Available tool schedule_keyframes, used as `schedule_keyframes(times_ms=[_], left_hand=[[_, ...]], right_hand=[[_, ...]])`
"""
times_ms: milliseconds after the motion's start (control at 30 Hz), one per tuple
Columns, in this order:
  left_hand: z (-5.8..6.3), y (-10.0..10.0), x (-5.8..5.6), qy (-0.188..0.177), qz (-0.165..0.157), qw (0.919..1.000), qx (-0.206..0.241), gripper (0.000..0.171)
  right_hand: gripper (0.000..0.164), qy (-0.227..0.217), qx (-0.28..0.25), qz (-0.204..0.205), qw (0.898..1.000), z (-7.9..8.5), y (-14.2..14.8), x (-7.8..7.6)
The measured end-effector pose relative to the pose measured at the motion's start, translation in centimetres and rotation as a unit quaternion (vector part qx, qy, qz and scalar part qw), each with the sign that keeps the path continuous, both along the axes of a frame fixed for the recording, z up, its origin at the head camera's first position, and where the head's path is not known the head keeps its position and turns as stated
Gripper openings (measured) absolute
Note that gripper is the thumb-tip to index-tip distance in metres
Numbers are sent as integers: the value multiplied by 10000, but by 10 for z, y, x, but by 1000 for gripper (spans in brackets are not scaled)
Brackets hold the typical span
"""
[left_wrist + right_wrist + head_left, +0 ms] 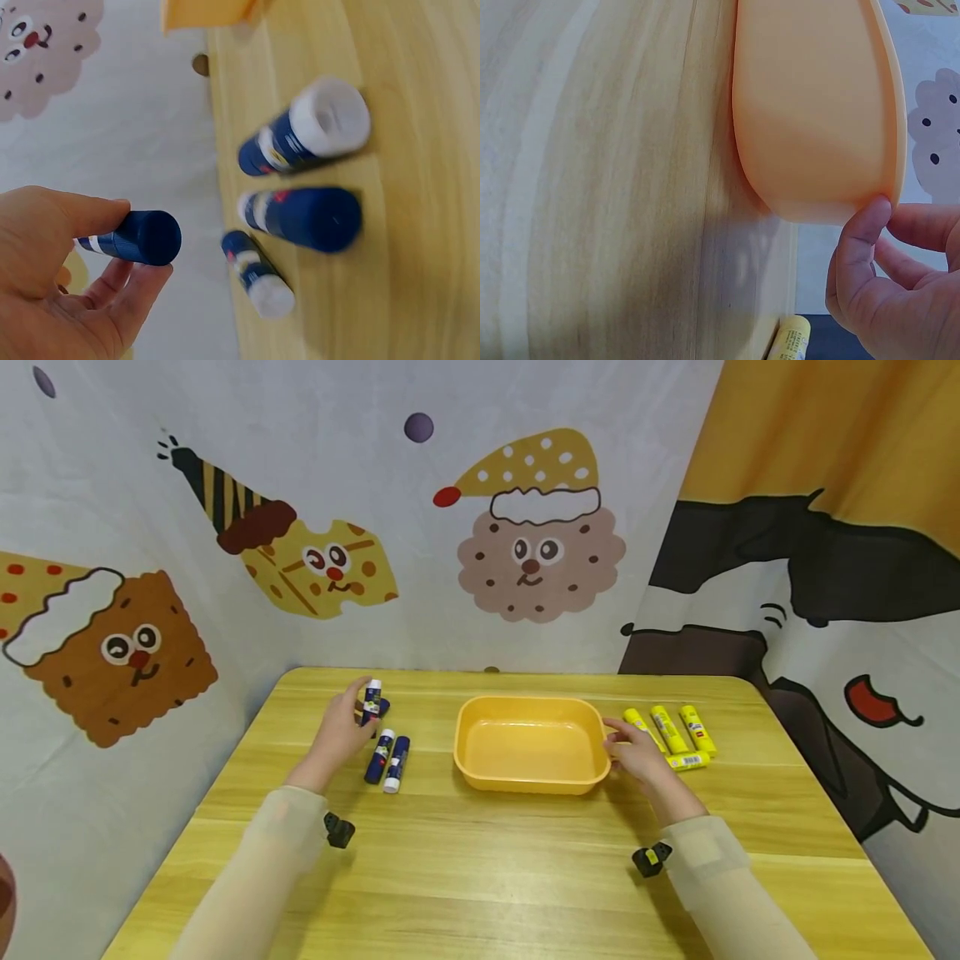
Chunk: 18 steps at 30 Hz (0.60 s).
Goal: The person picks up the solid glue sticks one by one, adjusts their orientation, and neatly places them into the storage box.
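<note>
My left hand point(342, 727) pinches a dark blue glue stick point(371, 701) between thumb and fingers, held up above the table at the left. In the left wrist view its blue end point(160, 238) faces the camera. Three more blue glue sticks lie on the table, one point(380, 756) beside another point(397, 764), and a third point(257, 274) partly hidden behind the hand in the head view. At the table's middle sits a yellow-orange plastic basket point(532, 787), its inside bare. My right hand point(637, 752) pinches the basket's right rim between thumb and fingers.
Several yellow glue sticks point(669, 729) lie right of the basket, one of them point(687, 762) crosswise near the right hand. The wooden table point(480, 877) ends at a cartoon-printed cloth point(420, 635) behind. A small black camera sits on each wrist.
</note>
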<state>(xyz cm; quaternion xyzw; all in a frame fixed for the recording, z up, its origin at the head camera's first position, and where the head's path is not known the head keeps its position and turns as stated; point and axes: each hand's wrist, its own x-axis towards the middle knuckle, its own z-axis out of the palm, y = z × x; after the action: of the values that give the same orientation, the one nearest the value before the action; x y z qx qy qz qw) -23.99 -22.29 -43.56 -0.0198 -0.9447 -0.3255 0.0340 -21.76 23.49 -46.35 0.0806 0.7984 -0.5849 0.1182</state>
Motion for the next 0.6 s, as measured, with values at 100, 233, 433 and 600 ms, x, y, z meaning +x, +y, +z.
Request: schedule_keyframes(times_ms=[100, 233, 433, 600], left_hand=[[6, 8, 2, 37, -116, 9999, 62, 73], [10, 21, 2, 183, -283, 9993, 146, 74], [15, 46, 3, 168, -484, 9979, 401, 73], [18, 70, 3, 37, -667, 9954, 690, 72]], right_hand=[[51, 18, 28, -10, 10000, 0, -1, 0], [52, 18, 56, 3, 10000, 0, 0, 0], [52, -14, 40, 34, 10000, 1, -1, 1], [52, 20, 3, 56, 10000, 1, 0, 1]])
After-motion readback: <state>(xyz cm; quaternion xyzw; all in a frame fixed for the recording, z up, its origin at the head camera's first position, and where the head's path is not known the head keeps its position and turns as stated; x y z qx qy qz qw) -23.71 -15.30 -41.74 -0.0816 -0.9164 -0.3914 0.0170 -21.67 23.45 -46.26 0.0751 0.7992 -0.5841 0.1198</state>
